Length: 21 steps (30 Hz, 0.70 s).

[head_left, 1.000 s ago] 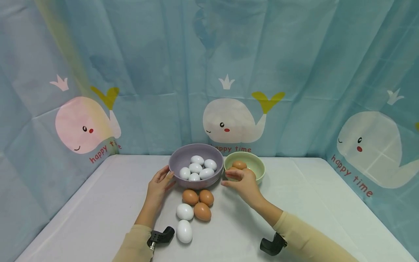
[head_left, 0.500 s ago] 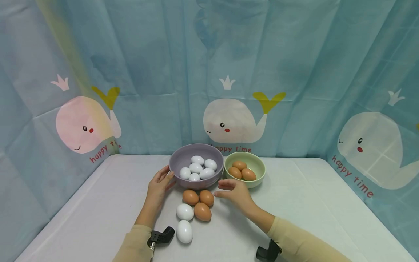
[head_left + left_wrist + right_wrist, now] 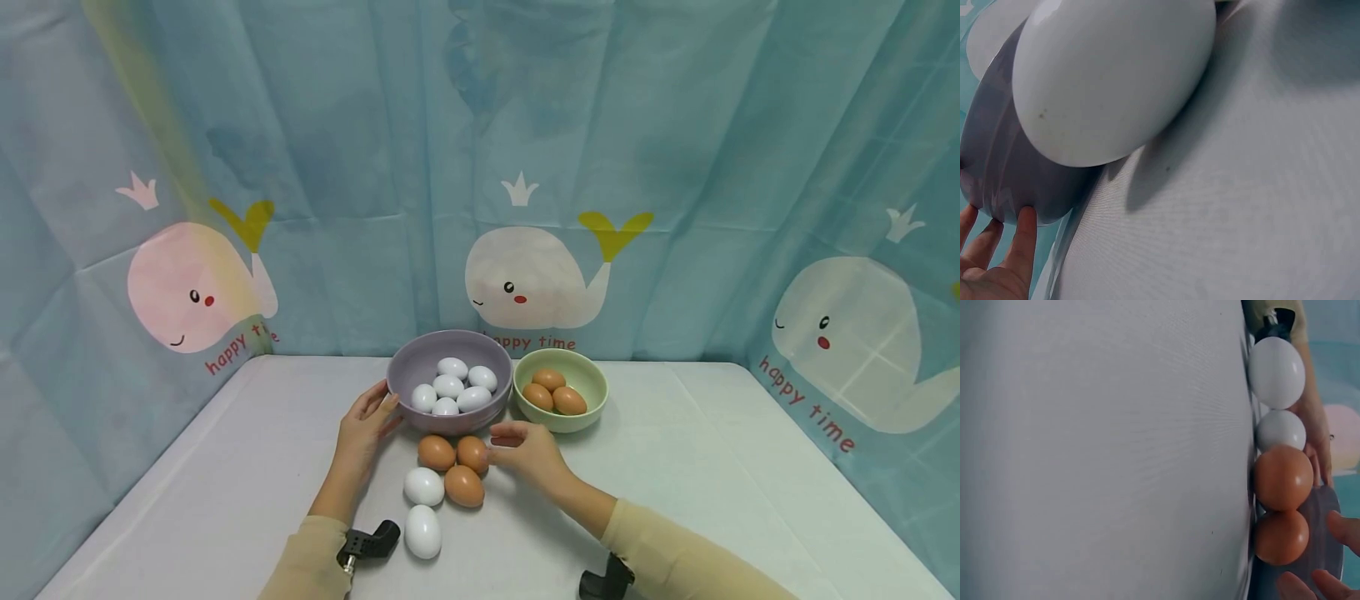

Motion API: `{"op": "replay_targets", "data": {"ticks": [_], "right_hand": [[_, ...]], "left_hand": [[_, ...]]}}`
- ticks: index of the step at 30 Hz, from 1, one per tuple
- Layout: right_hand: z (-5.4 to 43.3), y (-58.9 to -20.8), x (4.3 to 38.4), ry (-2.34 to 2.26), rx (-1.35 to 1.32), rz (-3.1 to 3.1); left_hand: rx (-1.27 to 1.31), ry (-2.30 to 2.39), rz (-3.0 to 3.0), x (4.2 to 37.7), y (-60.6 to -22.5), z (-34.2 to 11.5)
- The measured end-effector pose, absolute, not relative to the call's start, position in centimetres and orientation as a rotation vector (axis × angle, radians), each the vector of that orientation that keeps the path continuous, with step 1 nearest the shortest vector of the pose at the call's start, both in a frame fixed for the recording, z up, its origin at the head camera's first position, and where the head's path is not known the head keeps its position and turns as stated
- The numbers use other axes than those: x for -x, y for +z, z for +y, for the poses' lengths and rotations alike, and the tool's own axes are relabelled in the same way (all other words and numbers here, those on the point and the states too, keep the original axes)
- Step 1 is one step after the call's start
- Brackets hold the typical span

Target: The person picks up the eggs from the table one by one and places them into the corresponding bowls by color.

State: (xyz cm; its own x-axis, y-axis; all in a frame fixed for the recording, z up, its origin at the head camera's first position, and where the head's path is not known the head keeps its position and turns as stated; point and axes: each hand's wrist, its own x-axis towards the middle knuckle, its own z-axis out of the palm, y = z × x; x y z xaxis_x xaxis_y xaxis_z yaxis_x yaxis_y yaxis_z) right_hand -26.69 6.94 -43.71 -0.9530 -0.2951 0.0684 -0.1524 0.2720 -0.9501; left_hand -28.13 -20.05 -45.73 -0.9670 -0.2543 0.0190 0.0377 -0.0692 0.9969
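Note:
My left hand point(image 3: 363, 425) rests its fairly straight fingers against the outside of the purple bowl point(image 3: 408, 354), which holds several white eggs point(image 3: 452, 367). In the left wrist view its fingertips touch the bowl wall point(image 3: 997, 181). My right hand point(image 3: 532, 454) is beside the right-hand brown egg point(image 3: 471, 454), thumb at its side; whether it touches cannot be told. In the right wrist view these fingers point(image 3: 1349, 530) stand spread apart with nothing between them. Two other brown eggs point(image 3: 464, 486) and two white eggs point(image 3: 423, 532) lie on the table in front of the purple bowl.
A green bowl point(image 3: 596, 387) with three brown eggs point(image 3: 569, 400) stands right of the purple bowl. A white cloth point(image 3: 690, 467) covers the table. Behind it hangs a blue curtain point(image 3: 337, 275) with whale prints.
My right hand has moved from over the green bowl leftward and toward me, down to the brown eggs on the table. My left hand has stayed at the purple bowl.

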Motion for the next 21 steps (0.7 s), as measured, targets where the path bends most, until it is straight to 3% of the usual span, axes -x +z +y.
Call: {"op": "replay_targets", "data": {"ticks": [21], "right_hand": [[5.4, -44.2, 26.9, -1.651, 0.457, 2.459]], "left_hand": [[-0.224, -2.153, -1.988, 28.2, -45.8, -20.0]]}}
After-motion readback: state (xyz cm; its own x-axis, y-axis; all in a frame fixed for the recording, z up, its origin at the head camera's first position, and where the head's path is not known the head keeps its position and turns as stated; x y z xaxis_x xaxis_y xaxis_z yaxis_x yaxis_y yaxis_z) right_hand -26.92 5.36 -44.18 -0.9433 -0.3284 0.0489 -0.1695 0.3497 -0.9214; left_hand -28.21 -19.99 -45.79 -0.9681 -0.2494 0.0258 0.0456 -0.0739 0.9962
